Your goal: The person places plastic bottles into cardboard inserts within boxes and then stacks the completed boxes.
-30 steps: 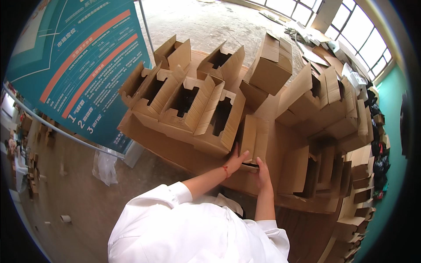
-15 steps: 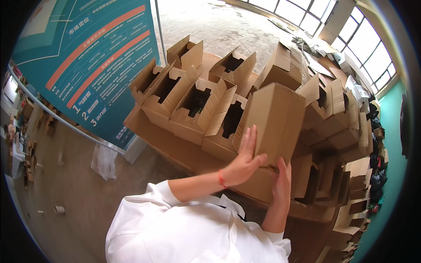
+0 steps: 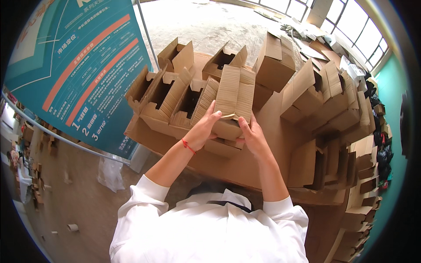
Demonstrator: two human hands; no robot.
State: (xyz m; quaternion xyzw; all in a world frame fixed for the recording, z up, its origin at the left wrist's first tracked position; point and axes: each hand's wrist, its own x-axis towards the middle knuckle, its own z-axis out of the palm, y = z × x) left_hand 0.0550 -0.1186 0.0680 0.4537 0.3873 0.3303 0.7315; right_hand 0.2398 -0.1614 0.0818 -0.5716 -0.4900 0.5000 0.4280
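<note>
Between both hands is a brown cardboard box (image 3: pixel 235 90), its ribbed flaps facing up and folded over the top. My left hand (image 3: pixel 205 127) presses its near left corner, fingers up along the side, a red string round the wrist. At the near right corner my right hand (image 3: pixel 252 135) grips it, thumb on top. The held box is above another carton (image 3: pixel 221 148) at the near end of a row. Just left of it stands an open carton (image 3: pixel 189 103) with something dark inside, and further left more open cartons (image 3: pixel 164 94).
The cartons stand on a brown cardboard-covered table (image 3: pixel 267 149). More open cartons (image 3: pixel 324 94) stand at the right, with a closed-looking tall carton (image 3: pixel 276 57) at the back. A teal banner (image 3: pixel 83 79) on a metal frame is at the left. A clear plastic bag (image 3: pixel 110 173) lies on the floor.
The box has moved left and been tipped, so its flapped face now shows instead of a plain side. Both hands have shifted to its near end.
</note>
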